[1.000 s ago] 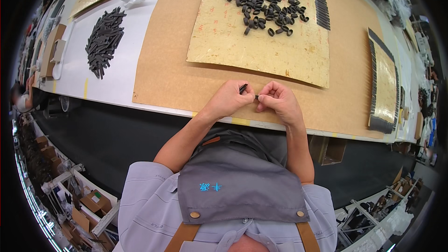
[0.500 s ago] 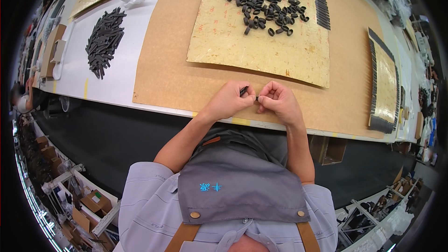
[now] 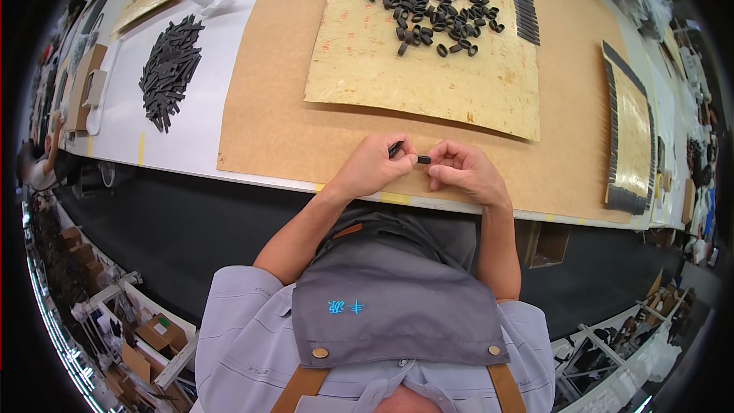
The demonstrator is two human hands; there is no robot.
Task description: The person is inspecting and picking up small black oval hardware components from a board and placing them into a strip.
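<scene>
We look down at 2 bare hands over a flat brown paperboard sheet [image 3: 267, 107] at the near edge of a white table [image 3: 122, 107]. The left hand [image 3: 375, 164] pinches a short, narrow black strip [image 3: 423, 160] between thumb and forefinger; a 2nd black piece [image 3: 394, 149] shows higher among its fingers. The right hand [image 3: 470, 172] curls at the strip's right end, but we cannot tell whether its fingertips grip it.

Beyond the hands, small black oval loops [image 3: 417, 8] lie loose on a tan, glossy rectangular board [image 3: 382, 80], with 1 neat row of slim black pieces [image 3: 525, 14] at its right edge. Far right, a curved tan board [image 3: 631, 122] carries dark pieces along its edges. At left is a heap of flat black strips [image 3: 170, 69]. We judge the work partway along: some pieces sit in rows, while many loops and strips lie unsorted.
</scene>
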